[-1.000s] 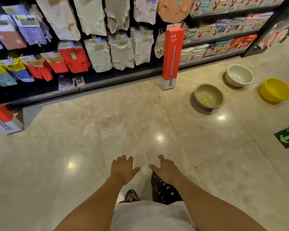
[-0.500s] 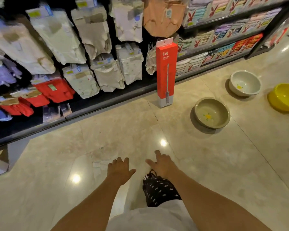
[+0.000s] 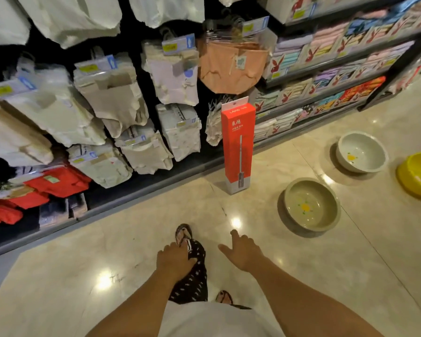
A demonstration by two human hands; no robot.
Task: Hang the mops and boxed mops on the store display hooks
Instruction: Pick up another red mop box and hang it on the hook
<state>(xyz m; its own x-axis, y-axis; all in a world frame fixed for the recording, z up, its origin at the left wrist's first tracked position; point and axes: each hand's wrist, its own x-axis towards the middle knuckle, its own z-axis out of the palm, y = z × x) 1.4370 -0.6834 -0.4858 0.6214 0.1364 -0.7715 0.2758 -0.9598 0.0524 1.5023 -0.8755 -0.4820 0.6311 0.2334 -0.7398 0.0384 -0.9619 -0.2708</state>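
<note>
On glossy beige tile floor (image 3: 350, 263), upright just beside dark shelf base (image 3: 131, 193): tall red cardboard mop box (image 3: 238, 147). Well apart from it, left hand (image 3: 174, 260) and right hand (image 3: 243, 251), both empty, fingers loosely spread.

Boxed mop (image 3: 238, 147): 1, red, centre of frame.
Basins: 3, all right side: grey-green basin (image 3: 311, 206), white basin (image 3: 361, 152), yellow basin (image 3: 417, 174) at the right edge.
Hands: 2, lower centre: left hand (image 3: 174, 260), right hand (image 3: 244, 252).
Sandalled feet: 2: front foot (image 3: 183, 235) above the left hand, rear foot (image 3: 224, 297) bottom centre.
Peach garment (image 3: 231, 68): 1, upper centre.
Red garment packs (image 3: 58, 182), lower left: at least 3, overlapping.
Cream garment packs (image 3: 112, 93), upper left to centre: many, blurred, no firm count.
Folded boxed packs (image 3: 326, 52), upper right: several shelf rows, too small to count.
</note>
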